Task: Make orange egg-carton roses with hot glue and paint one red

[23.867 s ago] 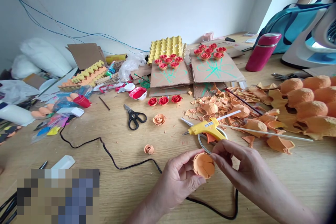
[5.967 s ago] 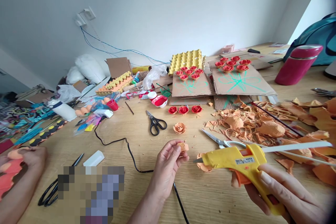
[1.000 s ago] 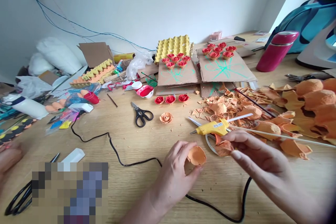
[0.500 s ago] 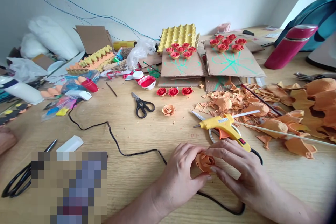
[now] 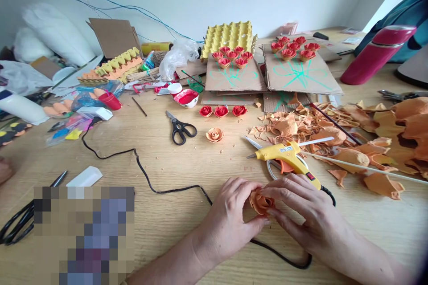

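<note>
An orange egg-carton rose sits low over the wooden table, pressed between both my hands. My left hand cups it from the left with curled fingers. My right hand closes over it from the right, fingertips on the petals. Just beyond my fingers a yellow glue gun lies on the table, its black cord running left and also under my wrists. White-handled scissors lie beneath the gun.
Orange carton scraps and cut cups fill the right. Black scissors, an orange rose, three red roses, a red paint bowl and cardboard sheets lie ahead. A magenta flask lies far right. Another person's hand shows at the left edge.
My right hand brought a petal piece from beside the glue gun to the rose, and both hands now press around it lower on the table. The view tilted down slightly.
</note>
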`<action>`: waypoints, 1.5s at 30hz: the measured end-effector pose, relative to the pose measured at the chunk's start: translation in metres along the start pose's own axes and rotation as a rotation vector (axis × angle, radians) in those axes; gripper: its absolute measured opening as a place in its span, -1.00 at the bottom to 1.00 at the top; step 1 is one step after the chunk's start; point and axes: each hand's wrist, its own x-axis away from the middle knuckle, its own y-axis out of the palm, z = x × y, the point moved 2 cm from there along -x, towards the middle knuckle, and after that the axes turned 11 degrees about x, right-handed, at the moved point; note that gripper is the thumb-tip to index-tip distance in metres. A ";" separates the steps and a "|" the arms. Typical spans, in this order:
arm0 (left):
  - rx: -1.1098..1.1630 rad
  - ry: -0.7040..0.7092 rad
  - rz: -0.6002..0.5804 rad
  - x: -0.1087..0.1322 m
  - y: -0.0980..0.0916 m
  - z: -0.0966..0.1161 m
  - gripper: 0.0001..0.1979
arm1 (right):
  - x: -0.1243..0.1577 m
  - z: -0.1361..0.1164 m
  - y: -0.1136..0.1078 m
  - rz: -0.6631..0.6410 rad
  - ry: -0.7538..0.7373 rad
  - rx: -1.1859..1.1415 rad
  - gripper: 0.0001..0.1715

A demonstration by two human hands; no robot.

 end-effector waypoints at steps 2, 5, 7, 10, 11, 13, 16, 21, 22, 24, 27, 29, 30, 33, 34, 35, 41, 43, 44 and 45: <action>0.000 0.002 0.002 0.000 0.000 -0.001 -0.53 | 0.000 0.001 0.000 0.002 -0.005 -0.002 -0.64; 0.001 0.004 0.004 0.001 0.001 -0.001 -0.52 | 0.000 0.002 0.000 0.008 -0.003 -0.012 -0.64; 0.004 0.005 0.003 0.001 0.001 0.000 -0.51 | 0.000 0.002 0.000 0.003 0.000 -0.023 -0.66; 0.002 0.000 0.001 0.001 0.000 0.002 -0.52 | -0.001 0.001 0.001 -0.006 0.005 -0.020 -0.74; 0.000 -0.001 0.000 0.001 0.000 0.003 -0.51 | -0.002 0.001 0.001 -0.004 0.005 -0.016 -0.76; -0.002 -0.001 -0.001 0.001 0.000 0.003 -0.52 | -0.002 0.000 0.001 0.001 0.003 -0.012 -0.78; 0.002 -0.001 -0.002 0.001 0.000 0.002 -0.52 | -0.002 -0.001 0.001 0.010 0.004 -0.018 -0.78; 0.002 -0.007 0.004 0.000 0.000 0.000 -0.52 | -0.001 0.001 0.003 0.000 0.012 -0.021 -0.78; 0.002 -0.009 0.004 0.000 0.000 0.000 -0.52 | -0.001 0.001 0.003 0.002 0.012 -0.019 -0.78; 0.000 -0.013 0.005 0.000 0.000 0.000 -0.51 | -0.001 0.002 0.003 0.010 0.013 -0.020 -0.78; -0.008 -0.009 0.011 0.001 0.001 -0.001 -0.48 | -0.002 0.002 0.003 0.025 0.019 -0.037 -0.76; -0.010 0.000 0.012 0.001 0.001 -0.002 -0.47 | -0.003 0.001 0.003 0.035 0.029 -0.041 -0.77; -0.010 0.004 0.013 0.001 0.001 -0.002 -0.46 | -0.003 0.000 0.003 0.039 0.037 -0.040 -0.78; -0.011 0.007 0.015 0.000 0.001 -0.001 -0.47 | -0.002 -0.002 0.003 0.030 0.055 -0.033 -0.82; -0.011 0.007 0.016 0.000 0.001 -0.001 -0.48 | -0.002 -0.002 0.003 0.027 0.063 -0.033 -0.83; -0.011 0.008 0.017 0.000 0.001 -0.001 -0.48 | -0.001 -0.003 0.004 0.024 0.071 -0.033 -0.84; -0.026 -0.004 0.019 0.001 0.001 -0.001 -0.52 | 0.000 -0.002 0.005 0.040 0.088 -0.022 -0.83; -0.025 -0.007 0.015 0.002 0.001 -0.002 -0.53 | -0.001 -0.003 0.006 0.053 0.072 -0.017 -0.81; -0.026 -0.008 0.013 0.002 0.001 -0.001 -0.53 | -0.001 -0.003 0.006 0.058 0.069 -0.015 -0.80; -0.026 -0.008 0.013 0.002 0.001 -0.001 -0.53 | -0.001 -0.003 0.006 0.063 0.070 -0.012 -0.79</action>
